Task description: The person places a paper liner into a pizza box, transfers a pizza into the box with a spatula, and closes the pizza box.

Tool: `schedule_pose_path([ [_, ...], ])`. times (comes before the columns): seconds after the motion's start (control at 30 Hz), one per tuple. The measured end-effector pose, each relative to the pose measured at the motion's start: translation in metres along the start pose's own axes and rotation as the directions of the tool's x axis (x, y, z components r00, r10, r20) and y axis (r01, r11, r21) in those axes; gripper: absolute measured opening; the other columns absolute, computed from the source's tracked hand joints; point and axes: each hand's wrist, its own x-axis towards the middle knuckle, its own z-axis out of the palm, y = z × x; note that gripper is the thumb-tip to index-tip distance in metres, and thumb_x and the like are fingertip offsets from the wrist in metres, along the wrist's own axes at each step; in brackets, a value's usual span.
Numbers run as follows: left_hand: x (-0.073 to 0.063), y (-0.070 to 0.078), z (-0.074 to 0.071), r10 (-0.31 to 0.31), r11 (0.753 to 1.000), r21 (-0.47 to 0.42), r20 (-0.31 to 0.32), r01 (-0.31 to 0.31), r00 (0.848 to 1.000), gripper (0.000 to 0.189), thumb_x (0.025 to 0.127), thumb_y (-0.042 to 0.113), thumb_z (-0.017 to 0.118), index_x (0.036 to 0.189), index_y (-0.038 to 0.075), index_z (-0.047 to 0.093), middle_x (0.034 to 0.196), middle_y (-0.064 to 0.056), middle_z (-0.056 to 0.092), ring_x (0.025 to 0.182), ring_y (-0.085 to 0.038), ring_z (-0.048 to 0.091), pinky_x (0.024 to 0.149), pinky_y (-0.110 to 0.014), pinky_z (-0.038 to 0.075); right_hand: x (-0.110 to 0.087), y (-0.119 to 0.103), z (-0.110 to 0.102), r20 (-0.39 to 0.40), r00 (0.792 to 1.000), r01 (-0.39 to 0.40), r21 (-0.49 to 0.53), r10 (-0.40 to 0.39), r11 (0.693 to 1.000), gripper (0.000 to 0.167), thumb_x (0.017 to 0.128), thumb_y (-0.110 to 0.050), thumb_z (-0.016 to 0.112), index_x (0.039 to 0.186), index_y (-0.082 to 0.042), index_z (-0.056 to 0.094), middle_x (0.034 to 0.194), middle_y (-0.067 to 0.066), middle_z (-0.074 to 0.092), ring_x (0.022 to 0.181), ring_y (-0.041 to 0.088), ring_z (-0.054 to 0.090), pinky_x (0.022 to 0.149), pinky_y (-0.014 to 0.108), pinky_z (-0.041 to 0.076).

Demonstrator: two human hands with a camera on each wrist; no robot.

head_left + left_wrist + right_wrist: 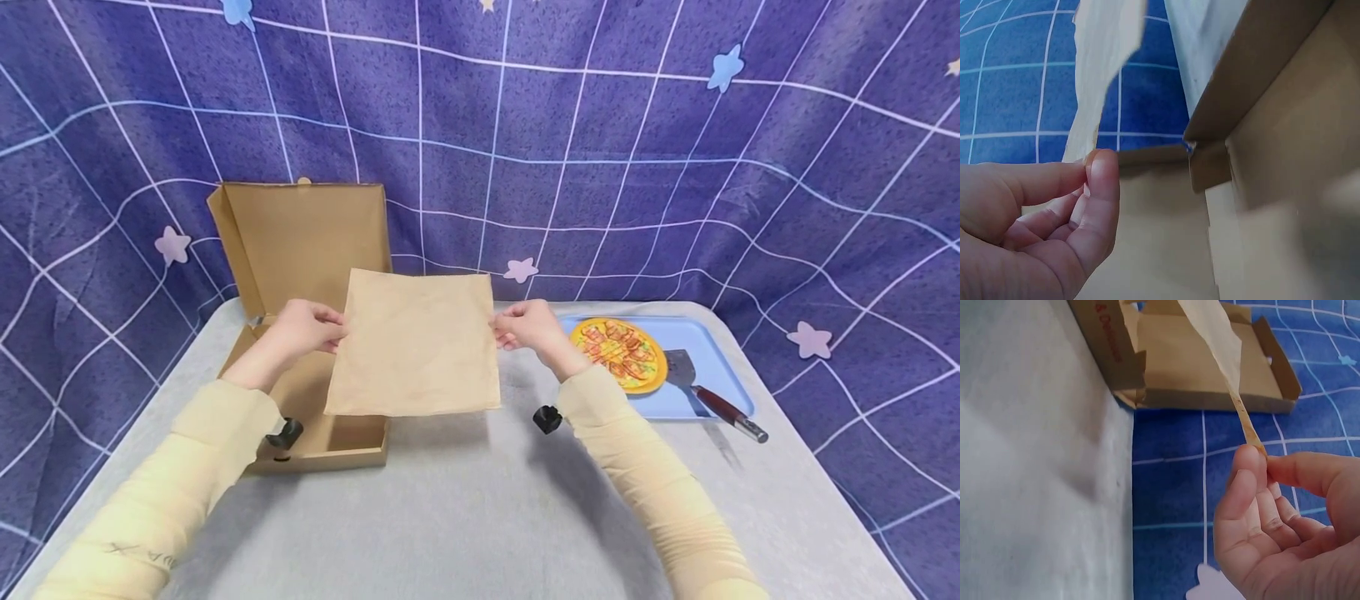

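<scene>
A square sheet of brown paper (417, 346) is stretched between the two hands, raised above the table and overlapping the right part of the box in the head view. My left hand (303, 327) pinches its left edge between thumb and fingertips; the left wrist view shows the paper (1094, 69) edge-on there. On the opposite edge, my right hand (531, 327) pinches the paper (1216, 337) the same way. Below and behind the left hand stands a cardboard pizza box (307, 242) with its lid raised. Part of its base is hidden by the paper and left arm.
At the right, a light blue tray (693, 333) carries a toy-like pizza (618, 354) and a spatula (723, 408), whose dark handle sticks out over the tray's front rim. A purple gridded cloth (465, 108) with stars hangs behind the grey table (465, 517).
</scene>
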Motion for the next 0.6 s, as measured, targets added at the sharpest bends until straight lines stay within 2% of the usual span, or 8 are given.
schedule_pose_path([
  [0.17,-0.003,-0.011,-0.011,0.013,1.000,0.003,-0.015,-0.013,1.000,0.033,0.089,0.004,0.060,0.113,-0.019,0.053,0.088,-0.010,0.066,0.063,-0.005,0.062,0.065,-0.023,0.057,0.003,-0.002,0.013,0.014,1.000,0.015,0.021,-0.015,1.000,0.021,0.085,-0.007,0.065,0.097,0.011,0.064,0.061,0.003,0.064,0.052,0.011,0.062,0.060,0.029,0.058],
  [0.33,-0.005,-0.022,-0.021,0.009,0.999,-0.037,-0.016,-0.010,1.000,0.036,0.089,0.003,0.061,0.114,-0.021,0.051,0.095,-0.011,0.066,0.061,-0.005,0.063,0.063,-0.024,0.057,0.005,-0.002,0.026,0.033,0.999,0.034,0.042,-0.036,0.999,0.022,0.085,-0.005,0.064,0.099,0.012,0.065,0.062,0.004,0.064,0.053,0.012,0.063,0.063,0.033,0.059],
  [0.47,-0.008,-0.032,-0.029,-0.003,0.998,-0.061,-0.012,0.002,1.000,0.038,0.088,0.002,0.062,0.115,-0.022,0.050,0.089,-0.004,0.067,0.061,-0.005,0.063,0.063,-0.024,0.058,0.006,-0.002,0.038,0.041,0.998,0.041,0.069,-0.044,0.997,0.022,0.086,-0.005,0.064,0.099,0.012,0.065,0.063,0.005,0.064,0.054,0.012,0.063,0.061,0.030,0.058],
  [0.6,-0.012,-0.039,-0.039,-0.023,0.999,-0.035,0.007,0.024,1.000,0.040,0.089,0.003,0.061,0.116,-0.023,0.048,0.079,0.003,0.065,0.062,-0.004,0.062,0.064,-0.024,0.058,0.008,-0.001,0.052,0.048,0.997,0.047,0.098,-0.052,0.994,0.021,0.086,-0.004,0.064,0.100,0.012,0.066,0.065,0.005,0.065,0.055,0.012,0.063,0.060,0.027,0.058],
])
